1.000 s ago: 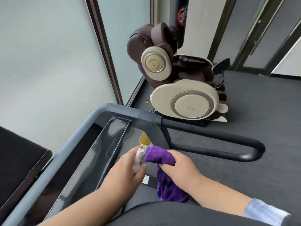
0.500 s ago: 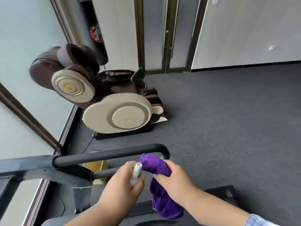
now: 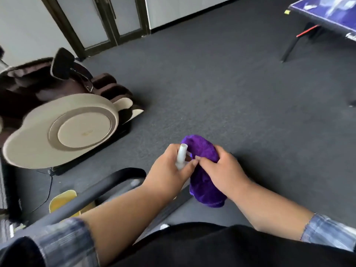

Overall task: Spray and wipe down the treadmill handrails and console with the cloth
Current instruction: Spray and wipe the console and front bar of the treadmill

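The left hand (image 3: 169, 170) is curled round a small white spray bottle (image 3: 181, 155), of which only the top and nozzle show above the fingers; the nozzle sits right against the purple cloth (image 3: 202, 151). The right hand (image 3: 221, 170) has the cloth bunched in a closed grip, its upper fold bulging over the knuckles and a tail hanging below the wrist. The two hands touch at the fingertips, out in front of the body and over the floor. My guess is the cloth is being wetted before a wipe. To do that well I'd keep the nozzle aimed into the thick fold so the mist lands in the fabric and not on the carpet (image 3: 231, 83), give it only enough to dampen, then turn the damp face outward before going to the rail. The handrail (image 3: 107, 185), a dark rounded bar, lies low and to the left, passing under the left forearm; the hands are past its end and not on it. The console is out of view, so I cannot tell whether it has been wiped. The room has dark grey carpet, and a brown and cream massage chair (image 3: 63, 124) stands to the left with a cable trailing from its base. Something yellow (image 3: 62, 199) sits on the floor below the rail. There are dark-framed doors (image 3: 107, 20) behind, and the corner of a blue table (image 3: 325, 14) on black legs at far right.
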Tool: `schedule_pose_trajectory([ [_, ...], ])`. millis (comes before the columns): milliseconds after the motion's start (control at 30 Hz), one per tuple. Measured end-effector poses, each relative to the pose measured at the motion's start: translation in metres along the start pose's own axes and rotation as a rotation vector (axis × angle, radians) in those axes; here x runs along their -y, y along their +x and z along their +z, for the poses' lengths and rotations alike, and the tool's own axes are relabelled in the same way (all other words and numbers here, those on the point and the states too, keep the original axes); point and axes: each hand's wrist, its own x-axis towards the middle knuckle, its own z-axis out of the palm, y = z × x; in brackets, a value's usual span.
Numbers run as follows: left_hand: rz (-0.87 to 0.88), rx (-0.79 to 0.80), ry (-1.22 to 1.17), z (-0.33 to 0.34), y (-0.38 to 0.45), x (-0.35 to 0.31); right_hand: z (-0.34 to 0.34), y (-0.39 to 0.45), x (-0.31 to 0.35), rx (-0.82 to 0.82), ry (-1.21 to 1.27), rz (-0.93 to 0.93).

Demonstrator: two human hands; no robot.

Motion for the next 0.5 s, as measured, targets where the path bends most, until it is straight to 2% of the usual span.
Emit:
schedule_pose_trajectory([
  [133,0.007,0.091,-0.068,-0.003,0.047,-0.014,-0.01,0.023,0.015,-0.037,0.092,0.014],
  [267,0.023,0.137,-0.006,-0.008,0.09,-0.026,-0.014,0.055,0.023,-0.022,0.24,0.051],
  [500,-0.031,0.055,0.066,0.005,0.17,-0.03,-0.033,0.151,0.023,0.058,0.199,-0.013],
])
